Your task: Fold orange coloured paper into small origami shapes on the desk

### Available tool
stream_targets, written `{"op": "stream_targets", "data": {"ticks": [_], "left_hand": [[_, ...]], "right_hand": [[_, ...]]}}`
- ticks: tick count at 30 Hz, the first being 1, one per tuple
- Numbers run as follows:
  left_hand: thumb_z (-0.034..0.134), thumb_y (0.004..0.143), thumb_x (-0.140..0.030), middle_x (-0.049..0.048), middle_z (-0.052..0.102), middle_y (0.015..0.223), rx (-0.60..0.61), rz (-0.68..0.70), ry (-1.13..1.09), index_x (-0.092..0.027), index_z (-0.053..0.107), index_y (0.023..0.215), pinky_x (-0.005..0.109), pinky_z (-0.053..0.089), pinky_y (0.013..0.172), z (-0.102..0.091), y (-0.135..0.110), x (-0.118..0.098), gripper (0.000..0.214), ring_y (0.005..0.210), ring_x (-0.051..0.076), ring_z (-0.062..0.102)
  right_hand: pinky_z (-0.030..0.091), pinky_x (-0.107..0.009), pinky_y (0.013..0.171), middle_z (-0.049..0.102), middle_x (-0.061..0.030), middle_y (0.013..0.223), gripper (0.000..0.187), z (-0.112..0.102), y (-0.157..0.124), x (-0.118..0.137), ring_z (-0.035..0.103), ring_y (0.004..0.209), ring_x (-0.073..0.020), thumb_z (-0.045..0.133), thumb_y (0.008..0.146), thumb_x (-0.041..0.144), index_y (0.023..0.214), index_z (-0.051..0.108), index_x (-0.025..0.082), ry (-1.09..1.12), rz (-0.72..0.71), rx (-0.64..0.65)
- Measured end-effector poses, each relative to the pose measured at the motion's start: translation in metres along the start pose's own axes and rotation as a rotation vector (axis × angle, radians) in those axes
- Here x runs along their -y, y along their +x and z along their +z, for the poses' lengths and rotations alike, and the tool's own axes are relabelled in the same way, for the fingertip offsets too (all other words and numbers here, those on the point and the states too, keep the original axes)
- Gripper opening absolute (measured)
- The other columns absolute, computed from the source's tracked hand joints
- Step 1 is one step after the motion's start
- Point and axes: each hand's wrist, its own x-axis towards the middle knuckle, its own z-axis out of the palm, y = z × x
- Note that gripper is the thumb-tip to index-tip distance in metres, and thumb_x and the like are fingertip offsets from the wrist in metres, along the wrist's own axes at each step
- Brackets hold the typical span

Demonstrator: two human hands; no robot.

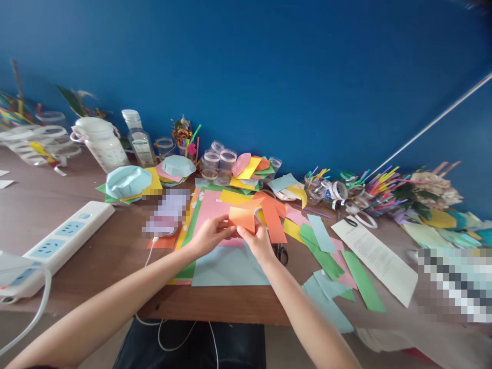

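My left hand point(210, 234) and my right hand point(260, 241) together pinch a small orange paper piece point(242, 217), holding it just above a stack of coloured sheets. The left fingers grip its left edge, the right fingers its lower right corner. Under the hands lie a pink sheet point(212, 207) and a pale blue sheet point(228, 266). A black pair of scissors point(282, 253) lies on the table just right of my right wrist, partly hidden by it. More orange strips point(274, 218) lie behind the held piece.
A white power strip point(63, 238) sits at the left with a cable. Green, blue and pink paper strips point(326, 256) and a printed white sheet point(374, 259) lie to the right. Jars, plastic cups point(226, 159), tape rolls and coloured sticks line the blue wall.
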Motion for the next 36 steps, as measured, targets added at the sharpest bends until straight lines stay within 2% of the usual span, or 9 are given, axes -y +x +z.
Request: {"op": "stream_targets", "data": {"ticks": [4, 7, 10, 12, 14, 16, 21, 30, 36], "left_hand": [[0.061, 0.081, -0.047, 0.0120, 0.071, 0.098, -0.037, -0.006, 0.000, -0.013, 0.053, 0.119, 0.033, 0.055, 0.075, -0.002, 0.002, 0.004, 0.051, 0.087, 0.023, 0.069], [0.061, 0.081, -0.047, 0.0113, 0.071, 0.094, -0.074, -0.003, 0.020, -0.013, 0.054, 0.116, 0.032, 0.055, 0.073, -0.005, 0.003, 0.008, 0.049, 0.084, 0.022, 0.069], [0.058, 0.083, -0.043, 0.0095, 0.072, 0.090, -0.138, 0.029, 0.108, -0.014, 0.054, 0.115, 0.031, 0.055, 0.070, -0.007, 0.003, 0.010, 0.043, 0.079, 0.021, 0.070], [0.054, 0.086, -0.039, 0.0066, 0.072, 0.083, -0.182, 0.066, 0.248, -0.016, 0.056, 0.110, 0.029, 0.054, 0.068, -0.007, 0.001, 0.010, 0.034, 0.076, 0.020, 0.070], [0.052, 0.087, -0.035, 0.0038, 0.071, 0.077, -0.201, 0.095, 0.420, -0.018, 0.057, 0.103, 0.026, 0.052, 0.065, -0.006, -0.001, 0.008, 0.024, 0.073, 0.019, 0.069], [0.050, 0.088, -0.032, 0.0025, 0.071, 0.075, -0.196, 0.124, 0.567, -0.019, 0.057, 0.100, 0.024, 0.050, 0.063, -0.004, -0.003, 0.008, 0.019, 0.071, 0.018, 0.069], [0.044, 0.091, -0.030, 0.0035, 0.072, 0.089, -0.196, 0.186, 0.766, -0.022, 0.053, 0.113, 0.025, 0.049, 0.066, 0.000, -0.007, 0.008, 0.025, 0.078, 0.019, 0.070], [0.042, 0.092, -0.028, 0.0027, 0.072, 0.080, -0.260, 0.271, 0.952, -0.020, 0.054, 0.114, 0.024, 0.047, 0.057, 0.001, -0.009, 0.013, 0.026, 0.062, 0.018, 0.068], [0.041, 0.093, -0.029, 0.0040, 0.073, 0.092, -0.244, 0.271, 0.977, -0.020, 0.049, 0.124, 0.027, 0.051, 0.064, 0.001, -0.009, 0.013, 0.033, 0.072, 0.020, 0.070]], "right_hand": [[0.056, -0.035, 0.080, 0.068, -0.0039, 0.102, 0.036, 0.003, -0.002, 0.002, 0.065, 0.092, -0.0219, 0.065, 0.076, 0.036, 0.108, 0.058, 0.023, 0.084, 0.045, 0.067], [0.054, -0.036, 0.083, 0.067, -0.0060, 0.103, 0.034, 0.004, -0.004, 0.005, 0.064, 0.095, -0.0220, 0.063, 0.077, 0.034, 0.108, 0.056, 0.022, 0.036, -0.012, 0.044], [0.053, -0.036, 0.081, 0.066, -0.0084, 0.102, 0.030, -0.002, -0.006, 0.007, 0.064, 0.094, -0.0216, 0.061, 0.080, 0.032, 0.107, 0.054, 0.021, -0.080, -0.138, -0.157], [0.052, -0.038, 0.084, 0.064, -0.0092, 0.105, 0.029, -0.008, -0.007, 0.008, 0.062, 0.098, -0.0221, 0.060, 0.081, 0.029, 0.108, 0.053, 0.022, -0.214, -0.293, -0.349], [0.048, -0.043, 0.091, 0.063, -0.0089, 0.110, 0.031, -0.014, -0.008, 0.007, 0.060, 0.104, -0.0232, 0.061, 0.080, 0.026, 0.109, 0.053, 0.024, -0.374, -0.467, -0.434], [0.045, -0.047, 0.097, 0.064, -0.0080, 0.112, 0.032, -0.016, -0.009, 0.005, 0.058, 0.108, -0.0244, 0.062, 0.080, 0.024, 0.110, 0.054, 0.026, -0.535, -0.596, -0.375], [0.043, -0.046, 0.100, 0.065, -0.0062, 0.117, 0.034, -0.013, -0.005, 0.002, 0.054, 0.118, -0.0240, 0.057, 0.083, 0.018, 0.116, 0.055, 0.026, -0.826, -0.744, -0.170], [0.048, -0.038, 0.093, 0.069, -0.0078, 0.105, 0.037, -0.014, -0.001, 0.003, 0.061, 0.107, -0.0212, 0.059, 0.084, 0.016, 0.120, 0.051, 0.021, -0.983, -0.919, -0.203], [0.052, -0.035, 0.083, 0.069, -0.0076, 0.099, 0.030, -0.014, -0.001, -0.001, 0.064, 0.096, -0.0203, 0.056, 0.087, 0.018, 0.117, 0.054, 0.022, -0.998, -0.866, -0.210]]}}
